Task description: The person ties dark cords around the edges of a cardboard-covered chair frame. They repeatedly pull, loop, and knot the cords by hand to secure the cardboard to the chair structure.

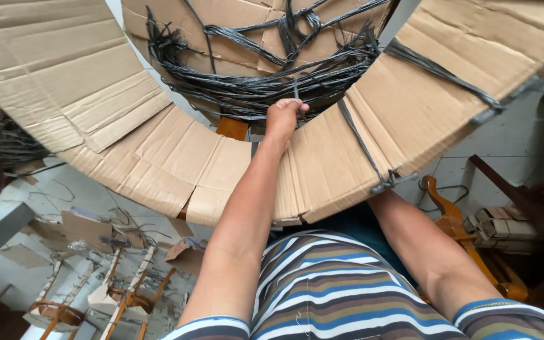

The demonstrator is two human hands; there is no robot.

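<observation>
Gripping black strapping [266, 88], left hand [284, 116], cardboard edge [177, 189]

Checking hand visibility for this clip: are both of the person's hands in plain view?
No: only the left hand shows, gripping the black straps, while the right forearm disappears under the cardboard ring.

1. Left hand [286, 113]: fist closed on thin black plastic strapping [266, 85], bundled just beyond it.
2. Curved brown corrugated cardboard wrapping [158, 157]: under the left forearm, spreading to both sides of the hand.
3. Right forearm: passes beneath the cardboard; hand hidden.
4. Brown wooden chair frames [121, 296]: on the floor, below left of the hand.
</observation>
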